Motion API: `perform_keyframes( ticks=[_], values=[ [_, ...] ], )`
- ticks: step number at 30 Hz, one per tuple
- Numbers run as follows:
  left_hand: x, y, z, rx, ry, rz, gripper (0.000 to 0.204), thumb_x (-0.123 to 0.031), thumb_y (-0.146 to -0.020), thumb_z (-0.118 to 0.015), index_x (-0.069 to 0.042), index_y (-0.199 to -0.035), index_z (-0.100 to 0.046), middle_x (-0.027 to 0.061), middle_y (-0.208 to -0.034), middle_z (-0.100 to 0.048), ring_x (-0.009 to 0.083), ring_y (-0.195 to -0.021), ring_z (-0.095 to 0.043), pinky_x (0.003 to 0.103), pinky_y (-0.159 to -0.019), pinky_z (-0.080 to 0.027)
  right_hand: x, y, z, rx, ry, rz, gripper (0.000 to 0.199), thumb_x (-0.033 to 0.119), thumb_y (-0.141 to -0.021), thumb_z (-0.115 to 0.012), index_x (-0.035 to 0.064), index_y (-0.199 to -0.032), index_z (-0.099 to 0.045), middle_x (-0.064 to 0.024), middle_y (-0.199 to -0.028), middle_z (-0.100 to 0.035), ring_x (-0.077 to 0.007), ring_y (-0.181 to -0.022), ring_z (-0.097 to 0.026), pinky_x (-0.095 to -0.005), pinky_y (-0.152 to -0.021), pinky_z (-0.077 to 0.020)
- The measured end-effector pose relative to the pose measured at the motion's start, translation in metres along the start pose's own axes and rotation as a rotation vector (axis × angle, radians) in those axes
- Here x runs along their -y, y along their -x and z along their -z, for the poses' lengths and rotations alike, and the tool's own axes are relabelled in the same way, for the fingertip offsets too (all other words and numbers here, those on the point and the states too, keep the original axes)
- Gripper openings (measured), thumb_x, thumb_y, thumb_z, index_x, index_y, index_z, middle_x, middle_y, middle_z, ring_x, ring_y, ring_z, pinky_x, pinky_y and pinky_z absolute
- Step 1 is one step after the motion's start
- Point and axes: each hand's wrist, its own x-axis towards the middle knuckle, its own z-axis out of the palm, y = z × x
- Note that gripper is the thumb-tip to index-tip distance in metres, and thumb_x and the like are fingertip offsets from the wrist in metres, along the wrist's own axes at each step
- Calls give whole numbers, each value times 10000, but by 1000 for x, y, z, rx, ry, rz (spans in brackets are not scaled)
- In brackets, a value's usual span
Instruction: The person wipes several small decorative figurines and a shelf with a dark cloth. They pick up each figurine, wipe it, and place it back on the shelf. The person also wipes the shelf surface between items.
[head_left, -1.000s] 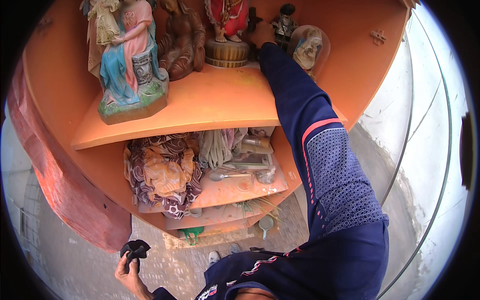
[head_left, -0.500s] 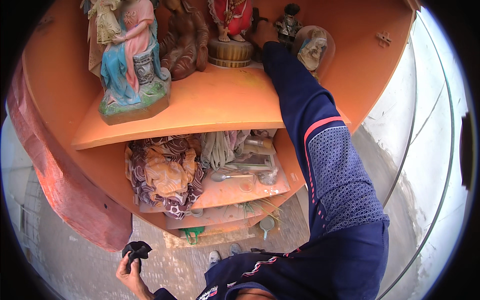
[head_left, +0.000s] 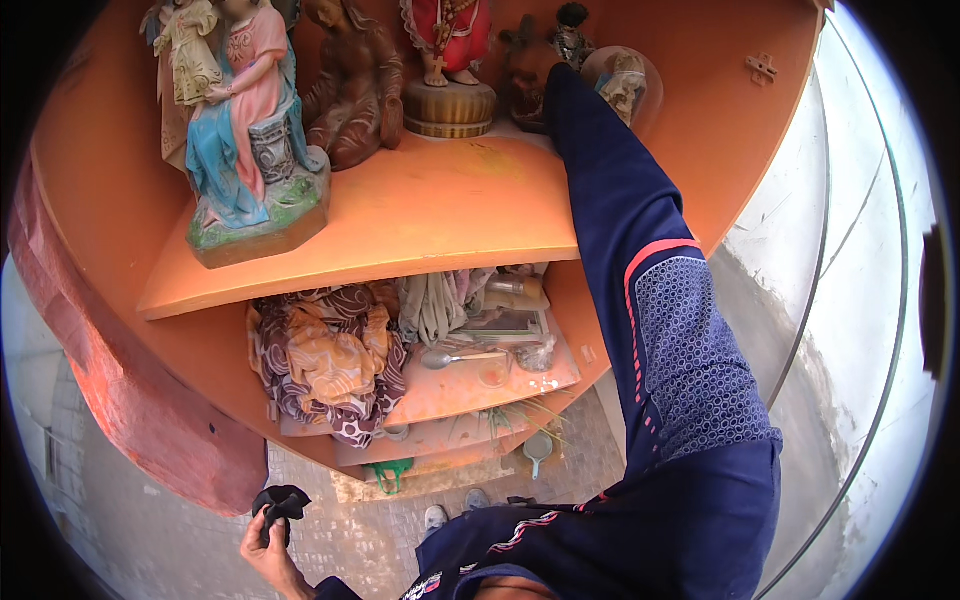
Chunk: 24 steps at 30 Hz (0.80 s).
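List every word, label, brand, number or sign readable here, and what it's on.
No text can be read clearly.
Dark blue jacket: small lettering on the front, too small and blurred to read.
Cabinet's lower wall: a pale mark, too small to tell whether it is writing.
Black cloth in the left hand: no writing shows.

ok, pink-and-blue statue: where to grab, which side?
Probably the base of the pink-and-blue statue, from the open front: it stands upright near the edge of the shelf, and the base is broad with flat, angled sides. I'd avoid the small cream figure up top. Two hands look safer, but the left hand holds a black, cloth-like item.
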Motion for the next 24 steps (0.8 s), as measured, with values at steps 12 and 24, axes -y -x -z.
perform_keyframes(
  ticks=[12,24],
  values=[
    [5,-13,-15,65,6,22,232,-8,-823,-682,37,-1050,-699,66,-978,-686,136,-889,-630,272,-836,-508,-6,-6,-6,13,61,19,229,159,-908,-595,-56,-881,-672,-177,-770,-704,-245,-606,-704,-338,-466,-582],
    [2,-17,-15,48,11,3,262,7,-801,-688,67,-1056,-690,104,-993,-681,158,-886,-641,275,-800,-530,27,15,22,-17,125,161,311,237,-836,-688,-61,-923,-685,-189,-808,-712,-246,-620,-710,-332,-571,-607]
  ],
)
